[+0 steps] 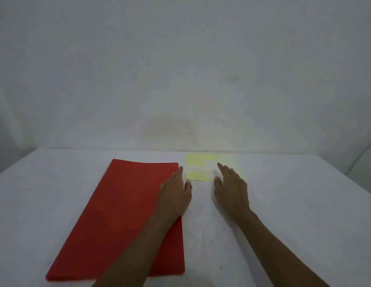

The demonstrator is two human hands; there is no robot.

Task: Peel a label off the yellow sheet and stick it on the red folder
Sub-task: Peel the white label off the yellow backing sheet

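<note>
A red folder (122,216) lies flat on the white table, left of centre. A small yellow label sheet (199,162) lies just beyond its far right corner, with pale labels on it. My left hand (176,193) is over the folder's right edge, fingers apart, holding nothing. My right hand (231,187) stretches over the near right part of the yellow sheet, fingers spread, and hides that corner. Whether the fingertips touch the sheet I cannot tell.
The white table (294,214) ends at a far edge just behind the yellow sheet, against a plain white wall (180,69). A few dark specks mark the tabletop between my forearms.
</note>
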